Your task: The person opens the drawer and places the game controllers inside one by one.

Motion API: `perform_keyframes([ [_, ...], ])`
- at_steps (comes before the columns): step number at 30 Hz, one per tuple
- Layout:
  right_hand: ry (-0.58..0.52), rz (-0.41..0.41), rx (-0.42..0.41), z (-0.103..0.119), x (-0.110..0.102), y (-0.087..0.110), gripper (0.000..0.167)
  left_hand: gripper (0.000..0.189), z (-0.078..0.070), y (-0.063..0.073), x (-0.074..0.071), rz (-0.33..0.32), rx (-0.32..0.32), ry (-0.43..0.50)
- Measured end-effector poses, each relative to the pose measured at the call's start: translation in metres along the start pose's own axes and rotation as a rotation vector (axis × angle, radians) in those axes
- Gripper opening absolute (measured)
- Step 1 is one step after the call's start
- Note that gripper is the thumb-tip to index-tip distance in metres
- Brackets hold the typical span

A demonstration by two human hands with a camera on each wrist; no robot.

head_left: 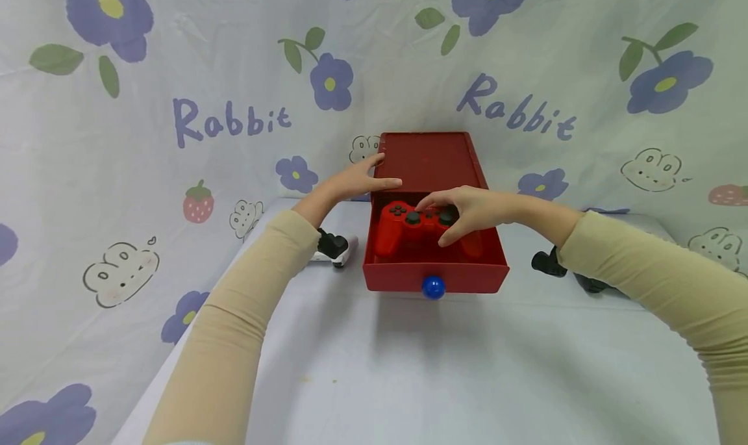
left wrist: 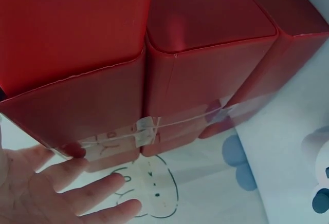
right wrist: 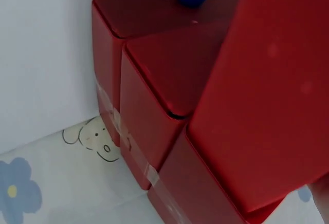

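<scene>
A red game controller (head_left: 409, 223) lies in the pulled-out red drawer (head_left: 403, 279), whose front carries a blue knob (head_left: 434, 288). My right hand (head_left: 476, 208) is over the controller, fingertips across its middle and thumb pointing down toward its near side. At the left edge of the red drawer box (head_left: 429, 159) is my left hand (head_left: 353, 178), fingers spread and holding nothing. The left wrist view shows its fingers (left wrist: 97, 196) close beside the box's taped side. In the right wrist view, the extended drawer (right wrist: 267, 90) hides most of the right hand.
Left of the box, a white and black object (head_left: 336, 247) is partly covered by my left forearm. Black items (head_left: 549, 263) lie by my right sleeve. A printed cloth (head_left: 234, 55) hangs behind the white table (head_left: 409, 373).
</scene>
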State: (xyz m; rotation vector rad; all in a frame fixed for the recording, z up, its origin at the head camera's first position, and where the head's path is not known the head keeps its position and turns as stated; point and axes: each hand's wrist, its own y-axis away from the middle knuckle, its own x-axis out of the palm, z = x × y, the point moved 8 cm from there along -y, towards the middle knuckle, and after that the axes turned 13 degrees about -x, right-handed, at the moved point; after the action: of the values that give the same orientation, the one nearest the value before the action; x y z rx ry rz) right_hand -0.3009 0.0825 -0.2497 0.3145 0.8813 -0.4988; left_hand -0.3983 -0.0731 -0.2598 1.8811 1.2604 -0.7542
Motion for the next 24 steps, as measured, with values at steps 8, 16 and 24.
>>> perform_keyframes([
  [8,0.044,0.012,0.008,-0.008,0.005,-0.004,0.059,0.089,0.001,0.001,0.000,-0.001,-0.015,0.000],
  [16,0.051,0.027,0.025,-0.014,0.007,-0.006,0.059,0.088,0.000,0.000,0.001,0.000,0.001,0.045],
  [24,0.049,0.027,0.018,-0.017,0.009,-0.007,0.060,0.088,0.001,-0.001,0.002,-0.002,-0.005,0.063],
])
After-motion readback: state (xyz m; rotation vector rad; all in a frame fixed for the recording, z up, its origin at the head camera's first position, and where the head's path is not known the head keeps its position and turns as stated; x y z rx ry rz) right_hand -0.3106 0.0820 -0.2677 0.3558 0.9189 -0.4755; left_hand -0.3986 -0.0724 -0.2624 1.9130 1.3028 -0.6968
